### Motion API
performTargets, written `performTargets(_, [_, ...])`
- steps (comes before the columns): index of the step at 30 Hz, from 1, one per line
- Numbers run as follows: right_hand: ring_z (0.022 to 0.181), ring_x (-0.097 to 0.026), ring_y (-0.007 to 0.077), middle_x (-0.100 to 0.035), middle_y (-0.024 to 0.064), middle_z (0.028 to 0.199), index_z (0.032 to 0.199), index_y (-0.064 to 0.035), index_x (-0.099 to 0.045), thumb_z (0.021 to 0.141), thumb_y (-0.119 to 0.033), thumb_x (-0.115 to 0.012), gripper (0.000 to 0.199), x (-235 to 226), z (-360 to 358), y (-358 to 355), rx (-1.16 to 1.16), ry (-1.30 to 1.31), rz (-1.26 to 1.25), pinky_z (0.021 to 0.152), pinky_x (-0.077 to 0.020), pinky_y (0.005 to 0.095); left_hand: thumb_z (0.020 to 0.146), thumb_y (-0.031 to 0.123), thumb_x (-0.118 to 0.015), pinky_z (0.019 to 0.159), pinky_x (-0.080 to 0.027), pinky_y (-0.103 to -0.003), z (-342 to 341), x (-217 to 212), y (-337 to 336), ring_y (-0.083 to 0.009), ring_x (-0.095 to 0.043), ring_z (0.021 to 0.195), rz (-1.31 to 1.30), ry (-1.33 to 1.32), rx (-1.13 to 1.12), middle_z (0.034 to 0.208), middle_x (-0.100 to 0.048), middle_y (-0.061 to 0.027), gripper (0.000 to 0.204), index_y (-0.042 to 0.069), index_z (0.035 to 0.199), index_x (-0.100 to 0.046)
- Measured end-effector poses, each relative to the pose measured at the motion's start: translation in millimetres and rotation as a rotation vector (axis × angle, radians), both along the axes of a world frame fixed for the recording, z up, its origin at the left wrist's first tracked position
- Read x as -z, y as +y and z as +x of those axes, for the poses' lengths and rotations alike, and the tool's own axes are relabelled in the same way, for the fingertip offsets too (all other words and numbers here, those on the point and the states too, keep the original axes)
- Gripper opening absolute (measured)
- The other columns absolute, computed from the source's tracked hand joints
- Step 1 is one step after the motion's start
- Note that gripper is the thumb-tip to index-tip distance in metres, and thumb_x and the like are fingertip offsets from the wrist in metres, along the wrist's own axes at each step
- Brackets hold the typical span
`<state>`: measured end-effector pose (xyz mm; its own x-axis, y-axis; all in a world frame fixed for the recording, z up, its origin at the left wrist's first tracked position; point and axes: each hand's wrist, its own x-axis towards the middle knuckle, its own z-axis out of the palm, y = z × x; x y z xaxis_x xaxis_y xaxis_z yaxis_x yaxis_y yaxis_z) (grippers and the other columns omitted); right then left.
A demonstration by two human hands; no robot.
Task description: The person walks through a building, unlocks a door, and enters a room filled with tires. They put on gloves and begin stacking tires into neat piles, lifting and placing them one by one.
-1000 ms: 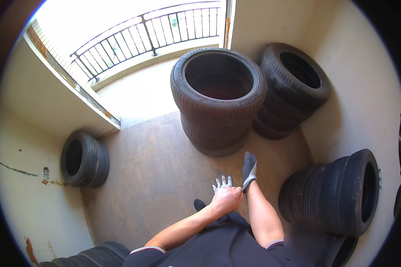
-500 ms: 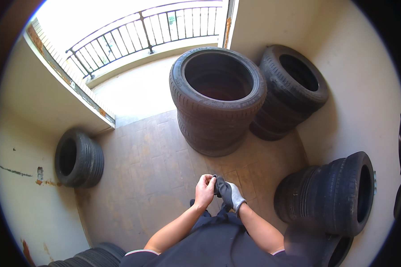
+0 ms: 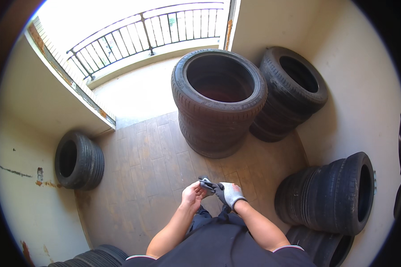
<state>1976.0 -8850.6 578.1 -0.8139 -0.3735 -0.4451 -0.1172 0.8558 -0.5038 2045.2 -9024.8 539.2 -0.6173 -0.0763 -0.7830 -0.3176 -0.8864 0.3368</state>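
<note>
In front of my body, my bare left hand is turned with its palm partly showing, and its fingers touch a loose grey and black work glove. The fingertips are partly hidden by the glove, and their grip looks light. My right hand wears a matching work glove, light grey on the back with a reddish smudge and dark at the fingers. Its fingers are closed on the loose glove from the right. Both hands are close together over the floor.
Ahead stands a tall tire stack, with another leaning stack behind it at the wall. More tires lie at the right, lower right, left and lower left. A balcony railing is beyond the opening.
My left hand has moved slightly left and down and turned to show more palm. My right hand has turned, showing more of its glove's back. The loose glove has shifted left between them.
</note>
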Motion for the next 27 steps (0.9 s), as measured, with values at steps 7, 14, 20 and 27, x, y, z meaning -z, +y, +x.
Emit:
performTargets(7, [0.092, -0.074, 0.0381, -0.077, 0.0169, 0.095, 0.099, -0.0127, -0.077, 0.092, -0.034, -0.062, 0.027, 7, -2, -13, -0.081, 0.222, 0.124, 0.08, -0.0578, 0.0484, 0.085, 0.002, -0.068, 0.072, -0.05, -0.028, 12, 24, -4, -0.0138, -0.064, 0.08, -0.588, -0.016, 0.422, 0.08, -0.062, -0.0022, 0.013, 0.01, 0.087, -0.058])
performTargets(14, [0.094, -0.077, 0.0362, -0.078, 0.0186, 0.097, 0.1, -0.0061, -0.075, 0.098, -0.022, -0.053, 0.027, 28, 10, -27, -0.268, 0.206, 0.323, 0.082, -0.0595, 0.048, 0.104, 0.037, -0.05, 0.047, -0.044, -0.033, 11, 41, -3, -0.0146, -0.048, 0.045, -0.604, -0.164, 0.415, 0.061, -0.053, -0.0036, 0.041, 0.009, 0.073, -0.05])
performTargets(20, [0.096, -0.077, 0.035, -0.078, 0.0192, 0.099, 0.098, -0.0072, -0.079, 0.096, -0.026, -0.056, 0.03, 31, 12, -34, -0.332, 0.04, 0.392, 0.082, -0.0601, 0.0469, 0.107, 0.066, -0.025, 0.045, -0.031, -0.029, 16, 16, 1, -0.0117, -0.027, 0.046, 0.144, -0.053, 0.268, 0.059, -0.041, 0.0017, 0.063, 0.016, 0.074, -0.043])
performTargets(27, [0.094, -0.077, 0.0358, -0.078, 0.0196, 0.096, 0.095, -0.0078, -0.082, 0.093, -0.024, -0.057, 0.03, 17, 32, -67, -0.448, 0.079, 0.245, 0.081, -0.0601, 0.0462, 0.11, 0.041, -0.033, 0.068, -0.054, -0.038, -30, 60, -21, -0.0205, -0.062, 0.079, -0.188, -0.128, -0.379, 0.09, -0.062, -0.0046, 0.046, 0.008, 0.1, -0.063])
